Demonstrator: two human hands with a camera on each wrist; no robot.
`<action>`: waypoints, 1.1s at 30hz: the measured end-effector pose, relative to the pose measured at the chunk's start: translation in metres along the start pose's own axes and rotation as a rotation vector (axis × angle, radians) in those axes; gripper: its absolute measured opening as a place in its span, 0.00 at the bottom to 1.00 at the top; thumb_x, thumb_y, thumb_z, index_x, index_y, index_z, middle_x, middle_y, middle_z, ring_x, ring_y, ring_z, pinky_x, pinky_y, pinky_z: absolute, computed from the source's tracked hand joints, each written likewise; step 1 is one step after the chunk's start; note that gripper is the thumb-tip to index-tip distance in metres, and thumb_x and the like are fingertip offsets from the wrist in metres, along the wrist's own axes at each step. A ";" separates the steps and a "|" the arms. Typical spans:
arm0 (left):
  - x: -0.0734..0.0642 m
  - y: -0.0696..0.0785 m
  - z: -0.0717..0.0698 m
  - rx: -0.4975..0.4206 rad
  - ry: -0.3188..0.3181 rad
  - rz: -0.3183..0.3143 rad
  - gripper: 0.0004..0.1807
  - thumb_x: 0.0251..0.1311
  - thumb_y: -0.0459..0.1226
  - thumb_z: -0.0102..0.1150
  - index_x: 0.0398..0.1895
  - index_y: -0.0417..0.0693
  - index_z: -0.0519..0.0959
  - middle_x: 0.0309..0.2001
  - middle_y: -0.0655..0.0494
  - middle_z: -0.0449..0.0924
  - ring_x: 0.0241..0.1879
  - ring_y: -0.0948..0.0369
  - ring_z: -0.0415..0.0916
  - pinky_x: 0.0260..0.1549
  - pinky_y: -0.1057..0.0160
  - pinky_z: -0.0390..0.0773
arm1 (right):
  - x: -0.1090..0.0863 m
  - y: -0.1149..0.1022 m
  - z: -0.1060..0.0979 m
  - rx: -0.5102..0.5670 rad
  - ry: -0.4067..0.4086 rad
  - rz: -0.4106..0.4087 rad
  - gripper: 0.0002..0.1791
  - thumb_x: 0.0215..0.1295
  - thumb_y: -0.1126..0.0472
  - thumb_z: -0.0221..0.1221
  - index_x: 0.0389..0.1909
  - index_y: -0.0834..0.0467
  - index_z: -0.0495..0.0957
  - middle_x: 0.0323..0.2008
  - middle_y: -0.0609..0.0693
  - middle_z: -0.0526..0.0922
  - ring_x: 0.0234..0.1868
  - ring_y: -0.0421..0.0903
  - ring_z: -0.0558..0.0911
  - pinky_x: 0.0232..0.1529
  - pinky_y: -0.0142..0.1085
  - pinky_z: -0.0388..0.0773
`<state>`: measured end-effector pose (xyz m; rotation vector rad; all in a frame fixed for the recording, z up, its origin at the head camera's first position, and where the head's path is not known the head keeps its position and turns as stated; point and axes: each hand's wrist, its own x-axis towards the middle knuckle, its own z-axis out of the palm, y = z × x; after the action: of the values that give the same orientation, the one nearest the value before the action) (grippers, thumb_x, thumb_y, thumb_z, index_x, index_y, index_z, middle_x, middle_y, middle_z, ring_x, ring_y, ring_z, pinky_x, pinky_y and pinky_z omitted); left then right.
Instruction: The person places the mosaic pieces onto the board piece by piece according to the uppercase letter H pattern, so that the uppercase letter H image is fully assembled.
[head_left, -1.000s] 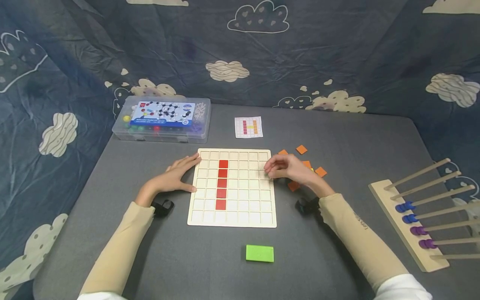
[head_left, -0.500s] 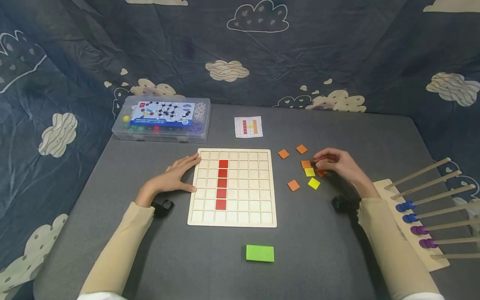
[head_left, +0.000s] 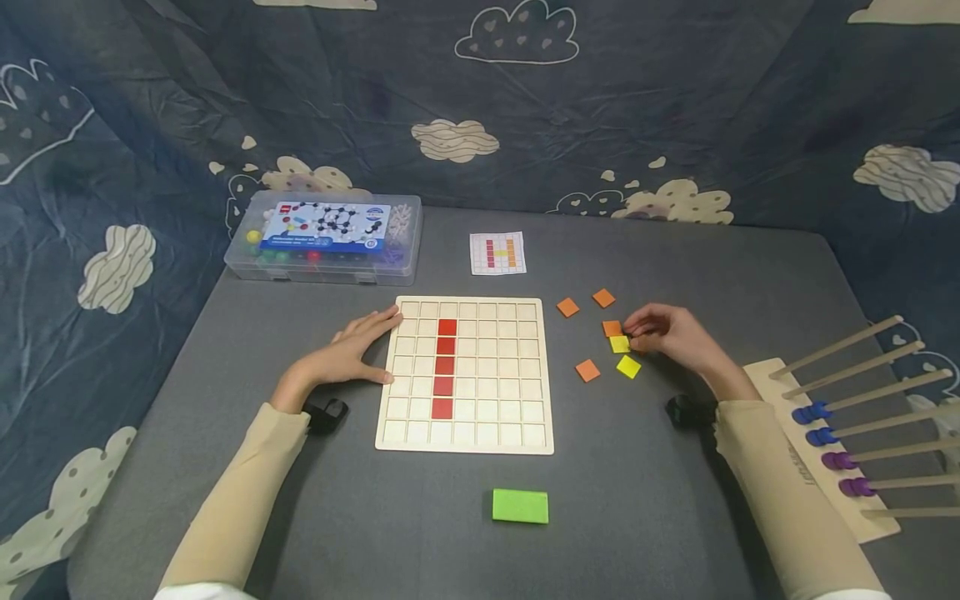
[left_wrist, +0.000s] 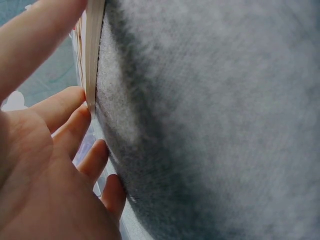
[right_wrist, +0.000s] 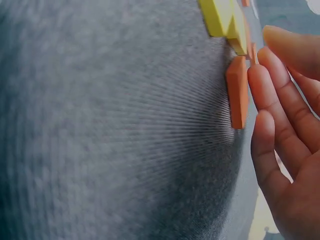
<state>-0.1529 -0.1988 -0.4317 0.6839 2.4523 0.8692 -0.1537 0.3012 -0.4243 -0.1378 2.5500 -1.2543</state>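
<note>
My left hand (head_left: 341,354) rests at the left edge of a pale wooden grid board (head_left: 498,389), thumb and fingers spread along that edge. In the left wrist view the fingertips meet the board's side (left_wrist: 92,55). A column of several red square tiles (head_left: 444,366) sits in the grid. Right of the board, my right hand (head_left: 682,340) is low over loose tiles, its fingertips beside a yellow tile (head_left: 619,344) and an orange tile (head_left: 612,328). In the right wrist view an orange tile (right_wrist: 237,92) lies by the fingers, with thumb and fingertips apart. The hand hides it in the head view.
A small pattern card (head_left: 498,253) lies behind the board. A clear plastic kit box (head_left: 330,237) stands at the back left. A green block (head_left: 520,506) lies in front, and a wooden peg rack (head_left: 817,450) is at the right, near my right sleeve.
My right hand has moved from the board's right edge out to the loose tiles, then shifted slightly, covering one orange tile. My left hand has stayed put.
</note>
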 end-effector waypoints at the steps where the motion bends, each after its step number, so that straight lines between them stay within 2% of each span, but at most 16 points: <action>1: 0.000 0.000 0.000 0.001 0.000 -0.002 0.52 0.54 0.47 0.69 0.76 0.43 0.48 0.75 0.43 0.38 0.72 0.40 0.34 0.60 0.32 0.38 | 0.000 0.000 0.001 -0.022 0.007 -0.010 0.15 0.58 0.73 0.62 0.47 0.70 0.76 0.44 0.63 0.79 0.39 0.48 0.77 0.35 0.31 0.75; 8: 0.000 0.000 0.000 0.001 0.004 0.004 0.52 0.53 0.47 0.69 0.75 0.43 0.48 0.75 0.43 0.38 0.72 0.41 0.34 0.60 0.32 0.38 | 0.002 -0.004 0.008 -0.157 0.030 -0.058 0.13 0.52 0.76 0.64 0.40 0.67 0.79 0.36 0.59 0.80 0.35 0.50 0.75 0.34 0.33 0.72; 16: -0.001 0.001 -0.001 -0.006 0.005 0.001 0.52 0.53 0.46 0.69 0.75 0.42 0.48 0.75 0.42 0.38 0.72 0.40 0.34 0.60 0.32 0.38 | 0.005 -0.009 0.012 -0.208 -0.002 -0.076 0.11 0.51 0.78 0.63 0.36 0.67 0.78 0.31 0.56 0.76 0.33 0.51 0.73 0.32 0.36 0.72; 24: 0.000 0.001 0.000 -0.004 0.001 -0.002 0.52 0.54 0.47 0.69 0.75 0.42 0.48 0.75 0.42 0.38 0.72 0.40 0.34 0.60 0.32 0.38 | 0.005 -0.013 0.010 -0.144 -0.035 -0.089 0.10 0.53 0.77 0.63 0.37 0.67 0.77 0.32 0.56 0.77 0.33 0.50 0.73 0.30 0.33 0.72; 29: -0.001 0.002 -0.001 -0.011 0.000 -0.003 0.52 0.54 0.46 0.68 0.75 0.42 0.48 0.75 0.42 0.38 0.72 0.41 0.34 0.60 0.32 0.37 | 0.007 -0.025 0.014 -0.036 -0.052 -0.127 0.08 0.58 0.74 0.61 0.40 0.67 0.78 0.36 0.58 0.79 0.34 0.48 0.74 0.31 0.32 0.72; 33: 0.000 0.001 -0.001 -0.015 0.002 -0.003 0.52 0.54 0.46 0.69 0.75 0.43 0.49 0.75 0.43 0.38 0.72 0.41 0.34 0.60 0.32 0.37 | 0.016 -0.039 0.028 0.062 -0.092 -0.177 0.08 0.60 0.73 0.61 0.41 0.69 0.78 0.36 0.59 0.78 0.34 0.47 0.75 0.33 0.32 0.74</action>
<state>-0.1526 -0.1985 -0.4301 0.6736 2.4452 0.8869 -0.1616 0.2524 -0.4134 -0.4067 2.4620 -1.3551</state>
